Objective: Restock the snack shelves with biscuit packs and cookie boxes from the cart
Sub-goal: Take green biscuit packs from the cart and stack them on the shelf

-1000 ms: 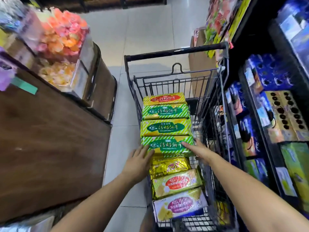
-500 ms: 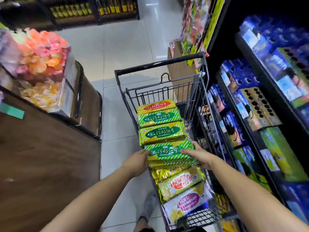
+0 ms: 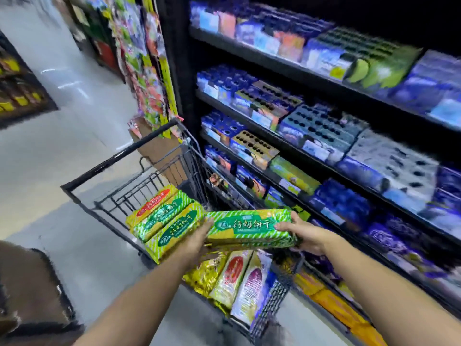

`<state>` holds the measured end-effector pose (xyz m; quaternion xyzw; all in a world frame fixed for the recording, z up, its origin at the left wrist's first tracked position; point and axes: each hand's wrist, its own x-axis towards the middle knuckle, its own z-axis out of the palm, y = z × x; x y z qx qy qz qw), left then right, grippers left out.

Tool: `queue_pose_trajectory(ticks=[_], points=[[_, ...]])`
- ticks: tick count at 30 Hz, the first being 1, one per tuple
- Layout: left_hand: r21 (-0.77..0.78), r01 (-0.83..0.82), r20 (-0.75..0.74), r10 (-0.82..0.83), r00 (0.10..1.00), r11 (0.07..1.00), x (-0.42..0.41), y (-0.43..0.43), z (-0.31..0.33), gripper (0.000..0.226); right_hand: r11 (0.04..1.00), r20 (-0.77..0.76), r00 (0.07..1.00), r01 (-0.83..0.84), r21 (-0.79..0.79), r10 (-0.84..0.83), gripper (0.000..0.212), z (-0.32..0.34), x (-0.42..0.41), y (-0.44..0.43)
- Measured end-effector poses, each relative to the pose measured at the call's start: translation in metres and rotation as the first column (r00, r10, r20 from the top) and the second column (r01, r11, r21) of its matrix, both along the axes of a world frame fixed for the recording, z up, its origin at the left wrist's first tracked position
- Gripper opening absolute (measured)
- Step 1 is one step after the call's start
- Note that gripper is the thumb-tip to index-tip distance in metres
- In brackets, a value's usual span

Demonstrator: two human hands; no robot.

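A green-and-yellow striped biscuit pack [image 3: 249,227] hangs above the black wire cart [image 3: 119,161], held at both ends. My left hand [image 3: 199,239] grips its left end and my right hand [image 3: 303,233] grips its right end. Three more long biscuit packs [image 3: 164,219] lie side by side in the cart beyond it. Gold, red-labelled and purple-labelled packs [image 3: 237,278] lie in the cart below my hands. The snack shelves [image 3: 287,146] on the right hold blue, green and tan cookie boxes.
A brown cardboard box [image 3: 159,151] stands on the floor beyond the cart. Hanging snack bags [image 3: 147,71] cover the shelf end. A dark wooden counter [image 3: 32,283] sits at the lower left. Grey tiled aisle floor [image 3: 62,126] stretches to the left.
Both hands have lifted the nearest green pack out of the row in the cart and swung it right, towards the shelves. The view has turned right too.
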<state>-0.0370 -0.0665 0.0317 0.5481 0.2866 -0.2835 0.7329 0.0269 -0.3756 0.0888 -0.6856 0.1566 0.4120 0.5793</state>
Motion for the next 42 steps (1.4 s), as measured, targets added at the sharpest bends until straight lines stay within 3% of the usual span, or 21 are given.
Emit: queue_pose_trajectory(ticks=[6,9,13,15,18,20,22,25,28,34,39,42], points=[[-0.111,0.223,0.078,-0.215,0.974,0.969,0.026,-0.094,0.021,0.070,0.938,0.088,0.935,0.334,0.095,-0.342,0.082,0.018,-0.062,-0.087],[-0.109,0.347,0.103,-0.336,0.936,0.932,0.024,-0.144,0.028,0.064,0.851,0.124,0.842,0.520,0.076,-0.525,0.071,0.022,-0.097,-0.131],[-0.165,0.449,0.118,-0.434,0.893,0.878,0.009,-0.213,0.037,0.055,0.818,0.118,0.810,0.559,0.136,-0.574,0.053,0.025,-0.152,-0.192],[-0.164,0.516,0.130,-0.500,0.856,0.841,-0.003,-0.247,0.042,0.055,0.792,0.133,0.781,0.603,0.089,-0.610,0.069,0.024,-0.181,-0.226],[-0.153,0.577,0.148,-0.558,0.816,0.803,-0.026,-0.296,0.045,0.057,0.780,0.142,0.773,0.626,-0.019,-0.618,0.109,0.026,-0.228,-0.275],[-0.141,0.608,0.154,-0.589,0.793,0.782,-0.046,-0.329,0.050,0.058,0.759,0.140,0.750,0.651,0.010,-0.646,0.128,0.026,-0.257,-0.304],[-0.120,0.641,0.137,-0.627,0.767,0.758,-0.066,-0.360,0.050,0.061,0.759,0.119,0.752,0.651,0.019,-0.648,0.136,0.031,-0.280,-0.325],[0.076,0.704,0.111,-0.707,0.698,0.706,-0.098,-0.414,0.057,0.081,0.759,0.110,0.754,0.651,0.011,-0.648,0.127,0.045,-0.323,-0.364],[0.126,0.748,0.145,-0.758,0.636,0.652,-0.125,-0.466,0.078,0.092,0.754,0.167,0.746,0.657,-0.022,-0.645,0.139,0.061,-0.364,-0.408],[0.159,0.823,0.189,-0.835,0.517,0.546,-0.158,-0.551,0.117,0.076,0.695,0.185,0.684,0.719,-0.011,-0.705,0.124,0.084,-0.434,-0.464],[0.148,0.888,0.251,-0.885,0.392,0.435,-0.186,-0.606,0.137,0.046,0.530,0.200,0.514,0.848,0.027,-0.834,0.114,0.094,-0.489,-0.489],[0.163,0.905,0.291,-0.895,0.338,0.394,-0.202,-0.638,0.146,0.032,0.438,0.228,0.422,0.898,0.025,-0.877,0.094,0.101,-0.524,-0.498]])
